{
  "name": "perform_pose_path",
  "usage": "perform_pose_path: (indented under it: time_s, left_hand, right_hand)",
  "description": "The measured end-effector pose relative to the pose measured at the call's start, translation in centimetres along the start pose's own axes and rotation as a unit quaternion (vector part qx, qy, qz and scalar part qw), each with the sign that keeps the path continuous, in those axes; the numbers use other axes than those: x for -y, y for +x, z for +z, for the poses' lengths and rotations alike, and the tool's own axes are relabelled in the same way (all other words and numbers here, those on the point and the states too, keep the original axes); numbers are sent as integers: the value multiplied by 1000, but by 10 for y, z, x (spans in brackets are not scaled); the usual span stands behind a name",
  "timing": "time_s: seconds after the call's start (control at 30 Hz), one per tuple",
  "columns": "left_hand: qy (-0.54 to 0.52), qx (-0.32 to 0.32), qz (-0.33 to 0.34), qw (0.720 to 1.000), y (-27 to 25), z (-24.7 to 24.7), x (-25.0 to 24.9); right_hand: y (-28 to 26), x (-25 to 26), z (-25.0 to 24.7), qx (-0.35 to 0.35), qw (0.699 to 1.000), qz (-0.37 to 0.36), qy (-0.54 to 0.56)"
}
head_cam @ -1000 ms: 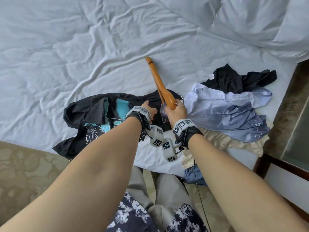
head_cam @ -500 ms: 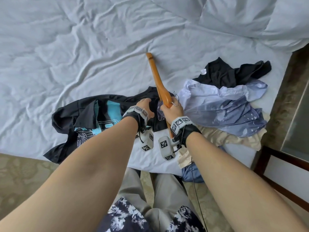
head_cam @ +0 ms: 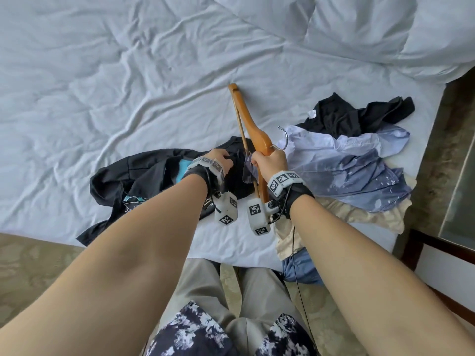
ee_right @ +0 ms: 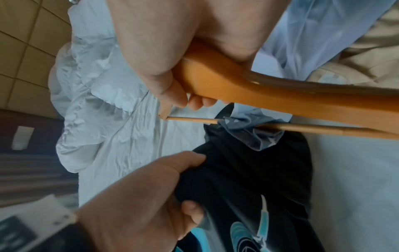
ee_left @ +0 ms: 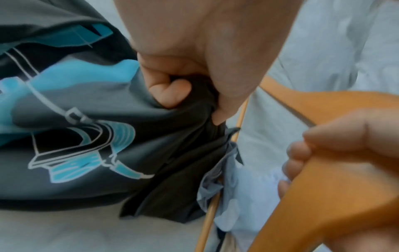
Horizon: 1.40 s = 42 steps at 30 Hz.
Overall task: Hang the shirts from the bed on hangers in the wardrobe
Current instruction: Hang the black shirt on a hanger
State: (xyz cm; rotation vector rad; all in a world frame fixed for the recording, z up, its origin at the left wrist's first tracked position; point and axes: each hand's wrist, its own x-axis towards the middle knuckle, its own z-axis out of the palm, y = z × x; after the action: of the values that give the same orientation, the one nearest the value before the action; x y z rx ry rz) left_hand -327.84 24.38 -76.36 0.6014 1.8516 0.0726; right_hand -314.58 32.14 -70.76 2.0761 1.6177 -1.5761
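Both hands at work on a black printed T-shirt (head_cam: 144, 173) and an orange-brown wooden hanger (head_cam: 253, 129) on the white-sheeted bed (head_cam: 102, 73).

The left hand (head_cam: 218, 160) has its fingers curled tight, bunching the shirt's black fabric. The right hand (head_cam: 270, 160) is wrapped around the hanger's middle, whose far end rests on the sheet. A pale blue shirt (head_cam: 347, 170) lies crumpled just beside, with a black garment (head_cam: 347, 116) behind it.

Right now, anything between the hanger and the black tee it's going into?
Yes. A fold of the pale blue shirt is draped over the hanger crossbar, right beside the black tee. The left hand grips the tee; the right hand holds the hanger.
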Motion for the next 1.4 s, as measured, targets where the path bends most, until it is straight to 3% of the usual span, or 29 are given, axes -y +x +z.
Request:
perform_pose_path:
  time_s: [0.2,0.4,0.53,0.7,0.83,1.03,1.4]
  left_hand:
    - [-72,-59,-4,996,-35,-54,-19]
    - [-112,-54,16,992,-99,-103,-40]
    - [-28,-72,68,995,-139,-130,-52]
    - [-47,-96,149,983,-190,-157,-73]
    - [-111,-117,174,971,-230,-172,-88]
    - [-269,-147,213,928,-301,-188,-117]
    - [-449,-153,235,848,-388,-185,-150]
  right_hand:
    - [-20,32,-3,-1,999,-35,-4]
    - [-53,61,-10,10,998,-62,-8]
    - [-79,79,-18,12,996,-84,-16]
    - [-113,104,-39,1,992,-122,-24]
    - [-137,120,-61,-27,989,-146,-8]
    - [-180,145,-104,-65,981,-181,35]
    - [-250,157,-172,-14,929,-340,144]
